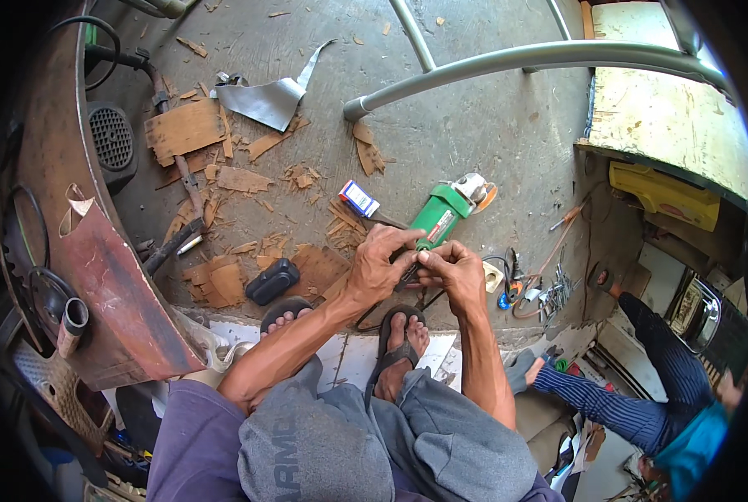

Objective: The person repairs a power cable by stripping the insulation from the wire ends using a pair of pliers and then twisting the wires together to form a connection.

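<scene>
Red-brown wood panel, curved and scuffed [119, 289], stands at far L. Next to it is a black round-cornered thing w/ a grid front [113, 138]. Then lots of thin, brown, broken wood pcs [181, 130] lie on the gray floor, w/ a bent silver sheet [265, 100] touching some. A small black oblong case [272, 282] sits by the L foot, and a small white, blue & red box [359, 198] is just up from the hands.

Mid-view: L hand [380, 263] has its fingers bent in at the tail end of a green power grinder w/ a silver head [442, 216], which lies on the floor, head pointing up & R. R hand [457, 272] comes in from the other side, thumb and finger close together at the same end. Can't tell if they grip the grinder or some tiny part, b/c the fingers hide it.

An orange round disc [486, 199] is on the grinder's head, so that bit looks done. I'd say the job's abt partway: tail end is what's left, & no cutting is going on.

Further R: a cream power socket [492, 276], a pile of small shiny metal pcs [562, 294], a yellow plastic case [666, 194] & another person's dark striped trouser leg [608, 410].
</scene>
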Demonstrator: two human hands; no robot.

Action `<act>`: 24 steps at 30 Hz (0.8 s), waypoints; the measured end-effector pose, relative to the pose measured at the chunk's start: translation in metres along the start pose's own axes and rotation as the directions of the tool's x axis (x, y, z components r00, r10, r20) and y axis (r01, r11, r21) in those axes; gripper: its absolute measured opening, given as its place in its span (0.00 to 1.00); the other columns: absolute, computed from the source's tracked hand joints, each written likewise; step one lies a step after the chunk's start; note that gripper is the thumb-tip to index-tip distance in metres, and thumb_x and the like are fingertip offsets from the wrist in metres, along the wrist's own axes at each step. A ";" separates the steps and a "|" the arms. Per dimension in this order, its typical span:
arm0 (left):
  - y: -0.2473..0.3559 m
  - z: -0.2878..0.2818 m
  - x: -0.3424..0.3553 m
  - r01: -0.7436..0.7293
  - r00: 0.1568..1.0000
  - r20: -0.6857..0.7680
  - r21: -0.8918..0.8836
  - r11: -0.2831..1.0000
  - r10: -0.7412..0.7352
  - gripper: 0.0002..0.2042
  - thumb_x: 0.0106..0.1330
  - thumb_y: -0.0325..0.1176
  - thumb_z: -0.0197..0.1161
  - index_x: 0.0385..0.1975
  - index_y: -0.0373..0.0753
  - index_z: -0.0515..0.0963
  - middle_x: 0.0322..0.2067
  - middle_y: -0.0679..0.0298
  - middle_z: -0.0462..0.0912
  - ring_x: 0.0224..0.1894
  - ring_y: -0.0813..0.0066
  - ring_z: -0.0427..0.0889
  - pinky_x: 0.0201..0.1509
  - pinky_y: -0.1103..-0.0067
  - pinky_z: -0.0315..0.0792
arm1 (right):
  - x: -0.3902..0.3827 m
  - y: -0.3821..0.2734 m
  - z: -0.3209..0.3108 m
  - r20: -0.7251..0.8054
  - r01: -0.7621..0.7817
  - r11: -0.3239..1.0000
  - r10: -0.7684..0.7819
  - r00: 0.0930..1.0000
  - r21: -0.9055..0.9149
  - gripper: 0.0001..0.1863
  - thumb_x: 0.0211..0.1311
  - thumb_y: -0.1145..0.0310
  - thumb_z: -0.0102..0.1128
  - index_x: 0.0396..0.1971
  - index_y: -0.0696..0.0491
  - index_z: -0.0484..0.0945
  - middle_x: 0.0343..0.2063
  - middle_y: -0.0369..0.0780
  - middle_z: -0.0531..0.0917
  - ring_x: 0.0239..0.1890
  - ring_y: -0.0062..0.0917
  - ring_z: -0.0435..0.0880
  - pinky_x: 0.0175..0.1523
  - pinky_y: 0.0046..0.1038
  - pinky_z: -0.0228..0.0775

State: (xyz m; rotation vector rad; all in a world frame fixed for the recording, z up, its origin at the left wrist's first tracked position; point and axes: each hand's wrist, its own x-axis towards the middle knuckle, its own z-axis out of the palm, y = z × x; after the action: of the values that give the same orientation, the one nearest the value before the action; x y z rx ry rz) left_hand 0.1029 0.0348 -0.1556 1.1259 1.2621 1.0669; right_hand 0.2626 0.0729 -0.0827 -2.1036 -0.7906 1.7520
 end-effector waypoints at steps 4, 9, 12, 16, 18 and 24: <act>-0.006 0.000 0.001 -0.054 0.998 0.045 0.090 0.995 0.050 0.11 0.61 0.25 0.68 0.43 0.40 0.85 0.38 0.60 0.83 0.45 0.60 0.80 0.49 0.68 0.75 | -0.003 0.010 0.001 -0.026 0.088 0.996 -0.089 0.996 -0.032 0.11 0.62 0.71 0.71 0.34 0.64 0.79 0.29 0.43 0.84 0.28 0.24 0.85 0.32 0.29 0.87; -0.002 -0.004 0.005 -0.096 0.992 0.091 0.100 0.990 0.087 0.09 0.61 0.25 0.68 0.42 0.39 0.85 0.38 0.59 0.81 0.46 0.59 0.78 0.50 0.67 0.74 | -0.005 0.015 0.001 -0.059 0.097 0.995 -0.098 0.993 -0.027 0.10 0.64 0.72 0.70 0.35 0.64 0.80 0.30 0.43 0.86 0.30 0.23 0.87 0.34 0.26 0.85; -0.001 -0.004 0.009 -0.110 0.987 0.133 0.110 0.988 0.095 0.08 0.62 0.25 0.67 0.41 0.38 0.84 0.38 0.58 0.80 0.46 0.58 0.77 0.51 0.67 0.73 | -0.008 0.015 0.002 -0.077 0.097 0.994 -0.101 0.992 -0.048 0.10 0.64 0.72 0.69 0.37 0.64 0.80 0.30 0.43 0.87 0.32 0.23 0.88 0.37 0.25 0.85; 0.001 -0.006 0.012 -0.126 0.978 0.183 0.133 0.983 0.101 0.08 0.62 0.24 0.66 0.40 0.36 0.83 0.39 0.56 0.78 0.46 0.56 0.76 0.52 0.66 0.71 | -0.010 0.021 0.002 -0.067 0.139 0.990 -0.137 0.988 0.032 0.10 0.66 0.73 0.68 0.37 0.65 0.80 0.32 0.44 0.87 0.33 0.23 0.88 0.38 0.24 0.85; 0.002 -0.007 0.013 -0.136 0.975 0.194 0.138 0.981 0.108 0.08 0.62 0.24 0.66 0.40 0.35 0.82 0.39 0.56 0.78 0.46 0.56 0.76 0.51 0.65 0.71 | -0.010 0.022 0.003 -0.079 0.145 0.989 -0.142 0.987 0.040 0.09 0.66 0.73 0.68 0.37 0.65 0.80 0.32 0.44 0.87 0.33 0.23 0.88 0.38 0.23 0.84; 0.007 -0.008 0.015 -0.134 0.972 0.210 0.147 0.980 0.101 0.07 0.62 0.23 0.64 0.40 0.35 0.80 0.38 0.54 0.77 0.45 0.53 0.75 0.50 0.64 0.71 | -0.008 0.019 0.005 -0.089 0.107 0.994 -0.108 0.990 -0.010 0.10 0.65 0.72 0.69 0.37 0.64 0.80 0.32 0.43 0.86 0.31 0.22 0.87 0.38 0.23 0.84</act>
State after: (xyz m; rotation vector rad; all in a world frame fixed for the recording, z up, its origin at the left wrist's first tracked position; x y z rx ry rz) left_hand 0.0960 0.0510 -0.1513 1.4108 1.1466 0.9234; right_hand 0.2615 0.0521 -0.0876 -2.0855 -0.8673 1.5909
